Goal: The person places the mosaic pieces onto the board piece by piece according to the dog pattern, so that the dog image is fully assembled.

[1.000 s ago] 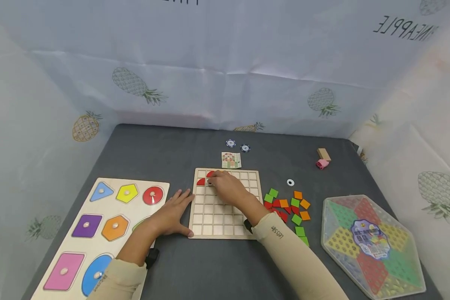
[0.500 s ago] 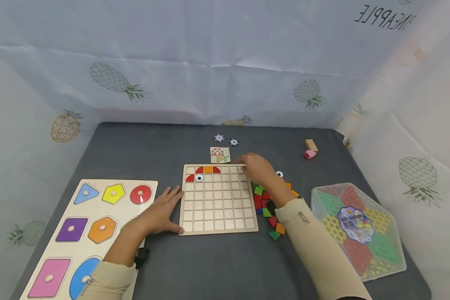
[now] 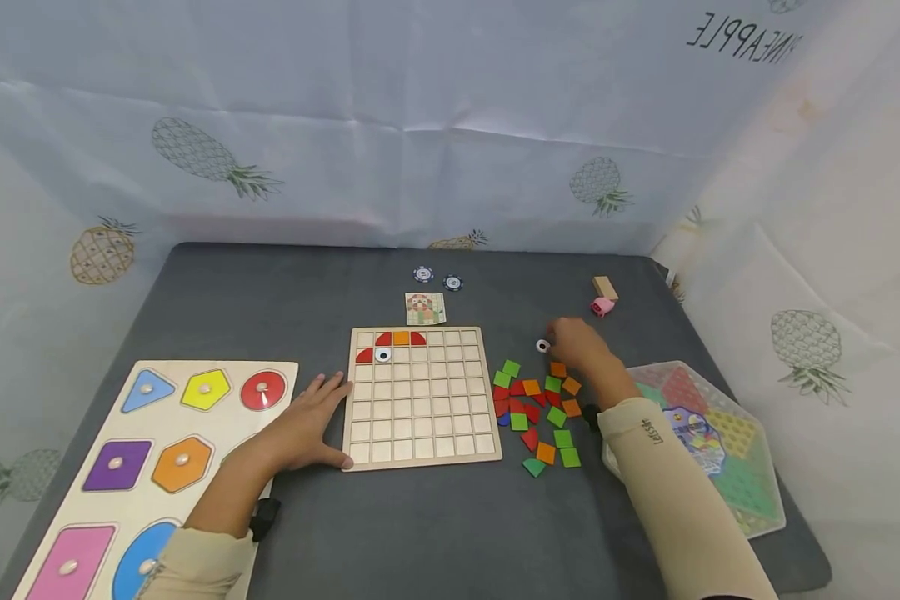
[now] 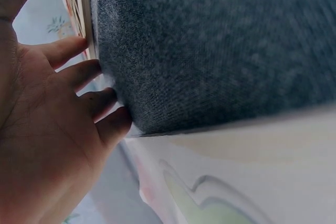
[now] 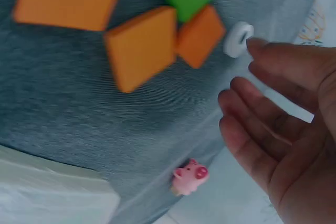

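Note:
My left hand (image 3: 297, 429) lies at the left edge of the wooden grid board (image 3: 423, 461), thumb and fingers spread against its side. In the left wrist view its fingertips (image 4: 79, 44) touch the board's edge. The grid holds red quarter-round tiles (image 3: 417, 339), an orange square tile (image 3: 401, 338) and an eye disc (image 3: 382, 355) in its top left part. My right hand (image 3: 581, 343) is beside a second eye disc (image 3: 542, 346) on the table. In the right wrist view its fingers are loosely bent, with a fingertip close to the disc (image 5: 238, 39); contact is unclear.
Loose red, green and orange tiles (image 3: 557, 417) lie right of the grid. Left is a knobbed shape puzzle (image 3: 221, 377); right is a clear hexagonal box (image 3: 750, 508). A pattern card (image 3: 425, 308), poker chips (image 3: 453, 283), a pink pig (image 3: 602, 307) and a wooden block (image 3: 605, 288) lie behind.
My right hand has left the first eye disc in the grid and moved right to the second one. My left hand stays at the board's edge. The head view has shifted.

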`<state>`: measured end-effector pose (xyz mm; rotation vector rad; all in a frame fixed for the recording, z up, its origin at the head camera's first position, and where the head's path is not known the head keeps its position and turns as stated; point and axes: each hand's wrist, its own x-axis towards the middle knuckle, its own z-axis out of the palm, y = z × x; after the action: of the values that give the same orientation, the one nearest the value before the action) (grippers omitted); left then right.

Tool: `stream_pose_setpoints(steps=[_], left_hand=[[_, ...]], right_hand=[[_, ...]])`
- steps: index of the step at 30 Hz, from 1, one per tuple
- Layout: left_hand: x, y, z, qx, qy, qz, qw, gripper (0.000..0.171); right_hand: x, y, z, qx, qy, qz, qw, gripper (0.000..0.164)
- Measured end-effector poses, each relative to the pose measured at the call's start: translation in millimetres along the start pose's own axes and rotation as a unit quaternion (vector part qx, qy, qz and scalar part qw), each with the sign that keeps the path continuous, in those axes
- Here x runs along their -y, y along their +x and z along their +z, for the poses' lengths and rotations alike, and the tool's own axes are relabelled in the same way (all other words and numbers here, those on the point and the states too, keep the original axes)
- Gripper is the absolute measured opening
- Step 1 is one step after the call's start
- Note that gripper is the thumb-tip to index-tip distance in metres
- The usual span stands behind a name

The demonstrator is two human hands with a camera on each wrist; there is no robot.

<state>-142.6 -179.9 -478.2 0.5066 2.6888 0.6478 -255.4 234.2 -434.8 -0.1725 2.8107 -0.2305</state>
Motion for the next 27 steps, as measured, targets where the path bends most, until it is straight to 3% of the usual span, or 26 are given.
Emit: stream_pose_setpoints(steps=[13,22,27], left_hand=[[1.1,-0.6,-0.6,0.001,-0.002,-0.003,1.0,0.106],[1.2,-1.8,-2.1,0.005,-0.004,-0.006,1.0,0.106],[1.0,-0.3,-1.3,0.009,-0.005,-0.008,0.9999,0.107]], right_hand=[[-2,7,10,0.002,0.01,-0.023,1.0,0.014],[2,10,9,0.003,0.007,-0.015,1.0,0.018],[17,9,6,-0.034,-0.004,-0.042,0.999,0.02]])
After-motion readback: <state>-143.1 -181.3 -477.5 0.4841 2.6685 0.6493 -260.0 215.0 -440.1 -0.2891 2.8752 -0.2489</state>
